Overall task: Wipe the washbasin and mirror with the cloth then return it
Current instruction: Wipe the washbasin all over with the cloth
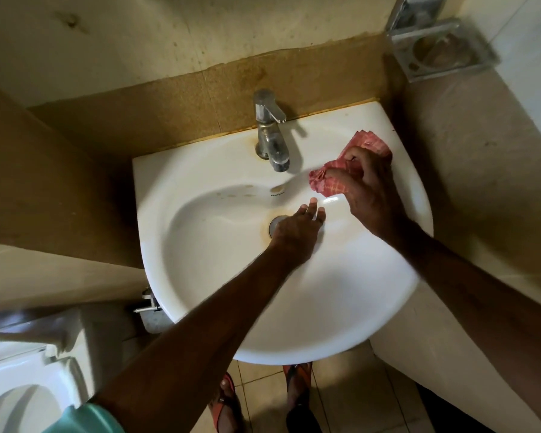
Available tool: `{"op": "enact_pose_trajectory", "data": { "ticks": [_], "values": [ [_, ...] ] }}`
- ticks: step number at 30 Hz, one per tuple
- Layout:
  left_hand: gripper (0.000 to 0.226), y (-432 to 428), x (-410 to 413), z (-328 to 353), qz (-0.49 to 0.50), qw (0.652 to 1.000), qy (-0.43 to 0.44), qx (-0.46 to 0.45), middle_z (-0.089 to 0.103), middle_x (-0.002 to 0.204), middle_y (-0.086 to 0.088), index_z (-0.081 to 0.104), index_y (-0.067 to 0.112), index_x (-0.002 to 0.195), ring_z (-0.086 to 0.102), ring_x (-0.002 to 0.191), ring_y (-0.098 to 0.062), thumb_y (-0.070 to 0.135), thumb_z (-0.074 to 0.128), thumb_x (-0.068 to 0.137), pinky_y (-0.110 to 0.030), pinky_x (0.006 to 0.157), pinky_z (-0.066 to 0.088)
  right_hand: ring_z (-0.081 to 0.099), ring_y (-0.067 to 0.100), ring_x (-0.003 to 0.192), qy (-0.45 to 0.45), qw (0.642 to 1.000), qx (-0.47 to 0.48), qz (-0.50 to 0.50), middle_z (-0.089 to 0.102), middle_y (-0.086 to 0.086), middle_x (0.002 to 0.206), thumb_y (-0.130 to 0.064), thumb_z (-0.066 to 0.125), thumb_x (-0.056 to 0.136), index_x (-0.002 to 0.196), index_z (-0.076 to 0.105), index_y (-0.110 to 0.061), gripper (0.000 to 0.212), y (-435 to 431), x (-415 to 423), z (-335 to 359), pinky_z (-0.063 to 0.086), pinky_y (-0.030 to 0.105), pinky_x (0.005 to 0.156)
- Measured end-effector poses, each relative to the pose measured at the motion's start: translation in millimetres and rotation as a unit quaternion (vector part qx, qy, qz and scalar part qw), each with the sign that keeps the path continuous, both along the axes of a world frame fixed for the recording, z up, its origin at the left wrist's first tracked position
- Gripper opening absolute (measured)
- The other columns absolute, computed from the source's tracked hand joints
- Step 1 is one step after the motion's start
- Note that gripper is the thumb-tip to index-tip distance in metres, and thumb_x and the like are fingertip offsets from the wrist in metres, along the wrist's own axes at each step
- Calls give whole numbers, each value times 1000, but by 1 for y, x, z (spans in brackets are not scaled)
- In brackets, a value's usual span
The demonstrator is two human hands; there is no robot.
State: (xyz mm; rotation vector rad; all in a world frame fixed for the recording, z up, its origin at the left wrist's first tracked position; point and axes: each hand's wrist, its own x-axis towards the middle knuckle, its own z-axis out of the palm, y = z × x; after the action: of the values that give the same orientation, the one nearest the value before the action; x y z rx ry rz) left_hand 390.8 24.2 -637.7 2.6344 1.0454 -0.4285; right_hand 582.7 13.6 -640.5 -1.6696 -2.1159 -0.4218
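Observation:
A white washbasin [200, 276] fills the middle of the view, with a chrome tap [270, 129] at its back and a drain [275, 225] ringed by brown stain. My right hand [369, 189] grips a bunched red checked cloth [334, 176] against the basin's right rim, just right of the tap. My left hand [297, 231] reaches into the bowl with fingers fairly straight, lying over the drain and partly covering it. The mirror is not in view.
A metal soap holder [441, 48] hangs on the wall at the upper right. A white toilet [22, 385] stands at the lower left. Tiled walls close in on both sides. My sandalled feet [297, 389] are on the floor tiles under the basin.

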Motion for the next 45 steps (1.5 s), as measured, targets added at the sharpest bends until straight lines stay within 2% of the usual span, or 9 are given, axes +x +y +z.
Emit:
{"op": "enact_pose_trajectory", "data": {
  "ticks": [5, 13, 18, 23, 28, 31, 39, 42, 45],
  "values": [
    [71, -7, -1, 1, 23, 1000, -3, 11, 23, 165, -14, 21, 9, 159, 42, 144, -29, 8, 52, 95, -41, 92, 53, 55, 29, 120, -19, 995, -85, 53, 62, 1, 118, -40, 60, 103, 104, 68, -33, 11, -1, -19, -12, 48, 50, 103],
    [62, -4, 0, 2, 10, 1000, 14, -1, 43, 155, -11, 34, 16, 157, 57, 129, -30, 10, 48, 97, -39, 96, 52, 62, 34, 121, -56, 984, -132, 107, 69, 7, 118, -7, 48, 93, 116, 77, -24, 41, -5, -4, -5, 39, 48, 114],
    [70, -3, 7, 12, 10, 998, 55, -21, 20, 165, -16, 24, 12, 158, 49, 138, -31, 8, 53, 94, -44, 99, 54, 54, 39, 125, -20, 986, -142, -79, 63, 7, 124, -4, 70, 75, 116, 75, -27, 48, -37, 28, 45, 41, 49, 104],
    [74, -13, 14, 11, 20, 997, 11, 78, 54, 139, -21, 46, 4, 148, 67, 112, -28, 15, 71, 79, -32, 66, 54, 30, 53, 146, 6, 955, -220, -199, 34, 22, 161, -16, 77, 85, 143, 59, -26, 61, -93, 22, 47, 37, 62, 115],
    [82, -19, 22, 5, -1, 999, -16, 30, 0, 166, -30, 6, 6, 161, 23, 153, -37, 3, 51, 93, -40, 103, 47, 20, 56, 152, -42, 964, -210, -158, 18, 27, 170, -15, 80, 82, 153, 50, -21, 77, -97, 27, 31, 27, 65, 122],
    [78, -14, 30, 4, -5, 1000, 1, 25, 0, 166, -30, 7, 5, 161, 24, 153, -37, 4, 50, 95, -41, 99, 51, 11, 55, 155, -34, 965, -205, -160, 13, 25, 172, -8, 76, 84, 162, 35, -25, 90, -64, 35, 34, 8, 63, 126],
    [82, -5, 32, 11, -17, 999, 35, -12, -1, 168, -24, 8, 10, 161, 40, 146, -36, 4, 54, 93, -40, 96, 52, 50, 49, 139, -17, 977, -156, -146, 50, 24, 154, -23, 56, 90, 159, 36, -8, 73, 52, 33, 47, 41, 58, 112],
    [85, -4, 31, 12, -9, 999, 31, -17, -2, 168, -22, 7, 13, 162, 40, 146, -35, 3, 56, 93, -40, 94, 54, 52, 50, 137, 26, 971, -159, -175, 54, 24, 150, -28, 42, 88, 154, 46, -8, 69, 65, 22, 47, 39, 60, 112],
    [86, -4, 29, 14, -4, 999, 22, -31, -2, 169, -19, 7, 17, 162, 43, 145, -33, 3, 56, 93, -39, 92, 55, 38, 47, 148, 69, 968, -145, -193, 43, 21, 161, -18, 58, 89, 159, 38, -12, 73, 47, 16, 44, 26, 58, 120]
  ]
}}
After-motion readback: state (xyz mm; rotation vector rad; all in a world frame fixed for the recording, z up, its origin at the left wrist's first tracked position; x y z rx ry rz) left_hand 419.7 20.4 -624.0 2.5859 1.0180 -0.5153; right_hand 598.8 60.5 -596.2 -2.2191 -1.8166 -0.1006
